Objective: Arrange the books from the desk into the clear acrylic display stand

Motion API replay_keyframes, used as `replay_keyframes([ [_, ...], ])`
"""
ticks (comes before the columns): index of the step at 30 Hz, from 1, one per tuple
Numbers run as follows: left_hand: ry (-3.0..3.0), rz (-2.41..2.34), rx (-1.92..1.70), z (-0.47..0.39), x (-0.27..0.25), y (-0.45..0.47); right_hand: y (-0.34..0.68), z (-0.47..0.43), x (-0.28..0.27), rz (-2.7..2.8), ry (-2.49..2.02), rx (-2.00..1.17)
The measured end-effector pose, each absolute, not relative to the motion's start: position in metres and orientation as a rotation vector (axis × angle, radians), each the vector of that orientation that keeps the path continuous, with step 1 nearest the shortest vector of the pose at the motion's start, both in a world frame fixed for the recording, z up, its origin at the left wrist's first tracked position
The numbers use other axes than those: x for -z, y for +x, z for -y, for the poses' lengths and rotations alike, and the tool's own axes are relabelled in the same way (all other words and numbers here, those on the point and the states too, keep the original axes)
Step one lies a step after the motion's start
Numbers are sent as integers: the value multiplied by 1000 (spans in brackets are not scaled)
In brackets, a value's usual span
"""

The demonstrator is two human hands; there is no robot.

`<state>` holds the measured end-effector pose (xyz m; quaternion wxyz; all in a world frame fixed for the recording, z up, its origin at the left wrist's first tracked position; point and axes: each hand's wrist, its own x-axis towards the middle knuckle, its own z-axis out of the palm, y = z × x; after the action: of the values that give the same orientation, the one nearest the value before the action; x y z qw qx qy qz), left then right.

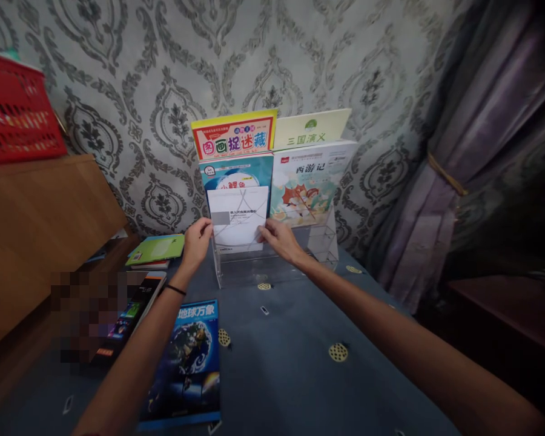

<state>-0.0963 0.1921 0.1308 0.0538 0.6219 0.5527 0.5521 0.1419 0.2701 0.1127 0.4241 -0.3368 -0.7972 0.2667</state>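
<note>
A white booklet [240,233] with grey lines stands upright at the front left of a clear acrylic rack [277,269]. My left hand [198,239] pinches its left edge, while my right hand [279,237] grips its right edge with thumb and fingers. Directly behind it is a teal book [258,166], partly covered. A yellow and red picture book [236,136] rises at the back left of the rack. On the right side stand a white book with a red-caped figure [306,188] and, behind that, a pale green book [318,126].
On the blue patterned cloth [295,357] lie a blue earth book [193,357], a dark book [134,312] and a green book [158,248] on a small pile. A wooden cabinet [40,224] holds a red basket [18,112]. A curtain [436,212] hangs at the right.
</note>
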Motion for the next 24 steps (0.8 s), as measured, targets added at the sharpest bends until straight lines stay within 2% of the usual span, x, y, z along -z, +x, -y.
replay_keyframes([
  [9, 1960, -1969, -1545, -187, -124, -102, 136, -274, -114, 2072, -960, -483],
  [24, 1902, -2097, -1539, -182, -127, -93, 132, -273, -106, 1940, -962, -449],
])
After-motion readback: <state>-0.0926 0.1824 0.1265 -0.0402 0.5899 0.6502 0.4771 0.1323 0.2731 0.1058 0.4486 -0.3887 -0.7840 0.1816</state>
